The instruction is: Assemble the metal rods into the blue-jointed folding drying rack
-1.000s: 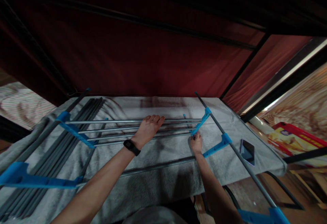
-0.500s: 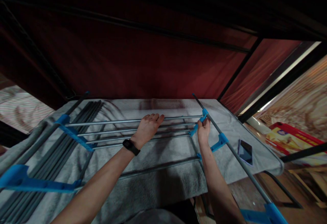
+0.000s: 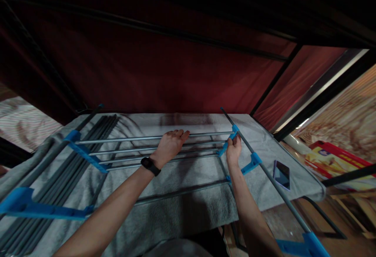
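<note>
A rack frame of grey metal tubes joined by blue plastic brackets stands over a grey cloth. My left hand, with a black band on its wrist, is closed around the crossbars near their middle, its fingers over the farthest one. At the right end of the bars, my right hand grips the blue bracket where the tubes meet it; its fingertips are partly hidden. Another blue bracket sits on the right side tube, close to my right forearm.
Several loose grey tubes lie bundled on the left of the grey cloth. A phone rests near the right edge. Beyond it are a red and yellow box and a dark metal frame. A dark red curtain hangs behind.
Hardly anything differs. Both hands keep their places on the rack, and my left forearm has shifted slightly left.
</note>
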`<state>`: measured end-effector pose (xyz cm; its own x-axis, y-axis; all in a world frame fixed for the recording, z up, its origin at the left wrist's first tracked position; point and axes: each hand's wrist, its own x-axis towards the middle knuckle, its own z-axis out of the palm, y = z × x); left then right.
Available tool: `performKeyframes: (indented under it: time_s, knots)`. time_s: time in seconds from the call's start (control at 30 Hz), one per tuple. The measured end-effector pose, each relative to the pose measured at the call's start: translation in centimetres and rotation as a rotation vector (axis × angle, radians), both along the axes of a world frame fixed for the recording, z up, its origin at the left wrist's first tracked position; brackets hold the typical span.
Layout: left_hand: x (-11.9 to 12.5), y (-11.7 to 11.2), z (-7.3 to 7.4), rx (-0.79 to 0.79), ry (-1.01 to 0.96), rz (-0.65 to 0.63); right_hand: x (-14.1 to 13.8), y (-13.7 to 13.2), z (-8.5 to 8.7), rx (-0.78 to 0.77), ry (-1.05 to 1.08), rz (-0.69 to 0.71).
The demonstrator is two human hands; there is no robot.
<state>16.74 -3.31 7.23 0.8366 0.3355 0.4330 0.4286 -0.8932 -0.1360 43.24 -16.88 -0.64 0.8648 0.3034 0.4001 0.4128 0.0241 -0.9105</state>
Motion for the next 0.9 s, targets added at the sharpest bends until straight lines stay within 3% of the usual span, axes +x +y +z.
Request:
performKeyframes:
  time_s: [0.33, 0.9]
  knots:
    - [-0.2, 0.1, 0.2, -0.004, -0.014, -0.012, 0.4, -0.2, -0.8, 0.01, -0.011, 0.037]
    - [-0.4, -0.6, 0.7, -0.08, 0.063, -0.005, 1.3, -0.6, -1.6, -0.05, -0.109, -0.046]
